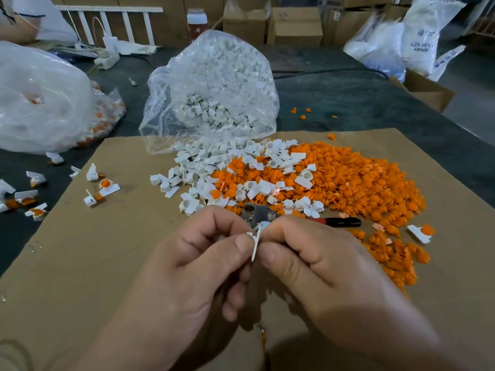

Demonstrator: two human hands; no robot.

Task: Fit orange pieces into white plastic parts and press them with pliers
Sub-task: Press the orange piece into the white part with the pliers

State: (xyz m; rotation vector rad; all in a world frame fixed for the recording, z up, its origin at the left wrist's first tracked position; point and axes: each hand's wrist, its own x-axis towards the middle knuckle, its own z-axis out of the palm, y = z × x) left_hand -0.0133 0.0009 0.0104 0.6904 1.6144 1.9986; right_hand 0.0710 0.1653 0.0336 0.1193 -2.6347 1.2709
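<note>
White plastic part (pixel 255 246) sits edge-on between both hands above the cardboard sheet (pixel 88 263). The left hand (pixel 198 266) and the right hand (pixel 324 271) each pinch it with thumb and curled fingers. Just beyond lie the pliers (pixel 261 214), touching a heap of orange pieces (pixel 361 183) mixed with loose white parts (pixel 209 167). Farther back stands an open clear bag (pixel 214 84) holding more white parts.

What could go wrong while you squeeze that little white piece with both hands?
The white part is pinched only between the tips of the left hand and right hand, so it might slip and vanish among the loose white pieces. The pliers lie partly buried under pieces just behind the hands; pulling them out could scatter orange pieces off the cardboard.
</note>
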